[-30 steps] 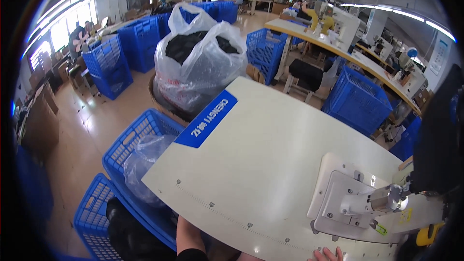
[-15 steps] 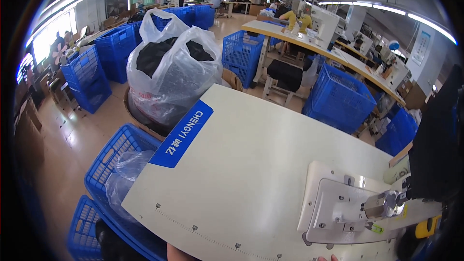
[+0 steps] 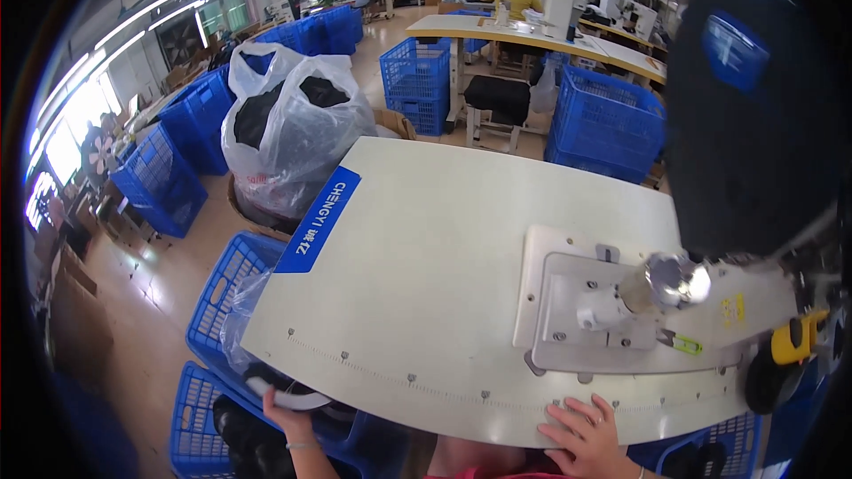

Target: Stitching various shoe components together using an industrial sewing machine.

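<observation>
My left hand (image 3: pixel 286 417) is past the table's left corner, above the blue baskets. Its fingers are closed on a black piece with a curved white edge (image 3: pixel 302 399); the table partly hides it. On the front edge of the pale sewing table (image 3: pixel 426 239), my right hand (image 3: pixel 584 436) lies flat with its fingers spread, holding nothing. Beyond that hand sits a metal plate with a shiny round post (image 3: pixel 670 280) under the dark machine head (image 3: pixel 754 124). Small green-handled thread snips (image 3: pixel 682 342) lie beside the post.
Blue baskets (image 3: pixel 209 324) stand at the table's left, one with clear plastic, another with black pieces (image 3: pixel 244 439). A white bag of black goods (image 3: pixel 297 137) rises behind. A yellow-and-black object (image 3: pixel 792 339) is at the right. Farther off are a stool (image 3: pixel 500 102) and a person in yellow (image 3: pixel 524 2).
My view has shifted, bringing both hands and forearms into sight. My left hand now shows with the white-edged black piece, and my right hand rests farther onto the table.
</observation>
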